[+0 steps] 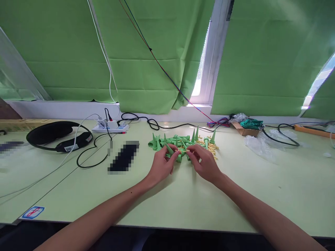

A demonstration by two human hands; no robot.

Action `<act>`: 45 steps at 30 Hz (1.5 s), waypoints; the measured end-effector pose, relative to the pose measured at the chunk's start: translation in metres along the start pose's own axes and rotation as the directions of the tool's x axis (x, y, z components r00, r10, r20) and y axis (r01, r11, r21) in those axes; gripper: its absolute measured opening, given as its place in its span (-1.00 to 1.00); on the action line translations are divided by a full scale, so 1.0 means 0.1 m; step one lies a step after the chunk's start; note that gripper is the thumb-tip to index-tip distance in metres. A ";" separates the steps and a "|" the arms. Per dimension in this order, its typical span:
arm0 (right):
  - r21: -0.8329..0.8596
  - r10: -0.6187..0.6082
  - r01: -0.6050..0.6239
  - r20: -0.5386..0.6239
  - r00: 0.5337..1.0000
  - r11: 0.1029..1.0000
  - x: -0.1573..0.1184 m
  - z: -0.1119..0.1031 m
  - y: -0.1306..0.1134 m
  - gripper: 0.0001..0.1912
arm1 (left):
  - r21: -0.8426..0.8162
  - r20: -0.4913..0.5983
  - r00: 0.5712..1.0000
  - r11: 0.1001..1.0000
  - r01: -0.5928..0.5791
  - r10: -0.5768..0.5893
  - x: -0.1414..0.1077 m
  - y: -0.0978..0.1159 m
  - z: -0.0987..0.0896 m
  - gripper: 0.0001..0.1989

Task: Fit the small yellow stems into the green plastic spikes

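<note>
My left hand (162, 163) is closed around a green cone (169, 149), its pointed end tilted up and to the left. Opposite it, my right hand (205, 164) pinches what looks like a small yellow peg (186, 150) between thumb and fingertips, mostly covered by them. The fingertips of both hands are close together. Just behind the hands lies a pile of green cones (154, 143), some standing upright and others on their sides. Small yellow pegs (214, 146) are scattered at the pile's right side.
Headphones (43, 136) and a white power strip (120, 129) with cables are on the left of the table (225, 216). A blurred dark object (123, 157) lies nearer. At the back right are a cardboard box (244, 130) and clear plastic bags (259, 146).
</note>
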State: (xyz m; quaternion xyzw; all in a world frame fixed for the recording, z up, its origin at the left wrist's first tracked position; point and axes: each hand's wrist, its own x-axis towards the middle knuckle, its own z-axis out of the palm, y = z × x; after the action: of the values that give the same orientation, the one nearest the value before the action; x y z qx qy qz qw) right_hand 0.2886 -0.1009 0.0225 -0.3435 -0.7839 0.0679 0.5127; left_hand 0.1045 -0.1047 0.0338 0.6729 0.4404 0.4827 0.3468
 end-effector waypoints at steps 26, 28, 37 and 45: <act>-0.011 0.007 -0.007 0.019 1.000 1.000 -0.01 0.00 0.02 -0.85 | -0.043 0.000 1.000 0.999 0.008 -0.008 -0.04 0.04 0.03 -0.69; -0.011 0.008 -0.008 0.016 1.000 1.000 -0.01 0.00 0.02 -0.84 | -0.039 0.000 1.000 0.999 0.009 -0.009 -0.04 0.04 0.03 -0.69; 0.003 0.003 -0.003 0.039 0.999 1.000 0.00 0.00 0.01 -0.86 | 0.010 0.080 0.997 1.000 -0.015 0.014 -0.06 0.01 0.04 -0.73; 0.029 -0.034 0.031 0.116 0.993 0.999 -0.01 0.01 0.01 -0.89 | 0.077 0.109 0.993 0.995 -0.056 0.048 -0.06 0.03 0.03 -0.73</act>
State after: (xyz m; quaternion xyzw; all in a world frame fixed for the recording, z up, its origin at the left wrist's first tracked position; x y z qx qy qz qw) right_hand 0.2888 -0.1011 0.0208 -0.3193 -0.8170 0.0900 0.4716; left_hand 0.1071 -0.1115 0.0334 0.7223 0.4225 0.4368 0.3301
